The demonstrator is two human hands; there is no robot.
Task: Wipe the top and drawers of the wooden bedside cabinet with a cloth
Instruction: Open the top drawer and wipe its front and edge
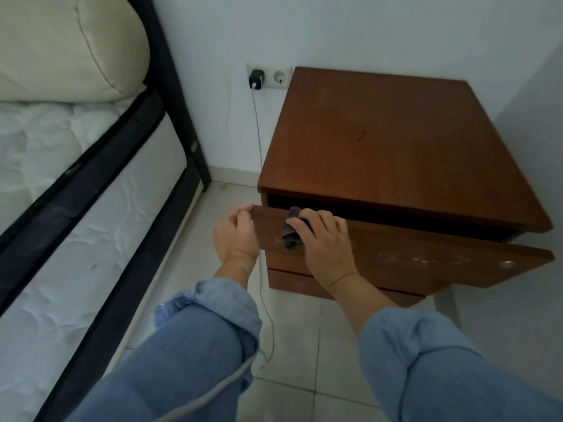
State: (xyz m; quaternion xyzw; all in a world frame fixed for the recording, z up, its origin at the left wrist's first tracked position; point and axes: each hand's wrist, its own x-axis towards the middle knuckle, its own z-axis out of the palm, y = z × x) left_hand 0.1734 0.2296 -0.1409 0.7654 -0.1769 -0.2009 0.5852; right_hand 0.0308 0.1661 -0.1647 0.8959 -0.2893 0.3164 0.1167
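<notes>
Closest to the camera are two rolled-up denim sleeves (pixel 213 339), one per arm, reaching toward the wooden bedside cabinet (pixel 402 141). The left hand (pixel 236 231) has its fingers curled around the left end of the top drawer (pixel 426 257), which is pulled partway out, and the right hand (pixel 324 239) holds a dark grey cloth (pixel 291 231) bunched under its fingers, pressed on the drawer's front top edge. So I'd say we're somewhere mid-task: the top shows no obvious dust but I honestly can't tell if it's been wiped, and the drawer front has pale smudges toward the right, so that part isn't finished. Count-wise: one cloth, one cabinet, two drawers that I can see (the lower drawer (pixel 292 281) shut), one round knob (pixel 508 264), one double wall socket (pixel 269 77) with one charger (pixel 256 79) plugged in.
</notes>
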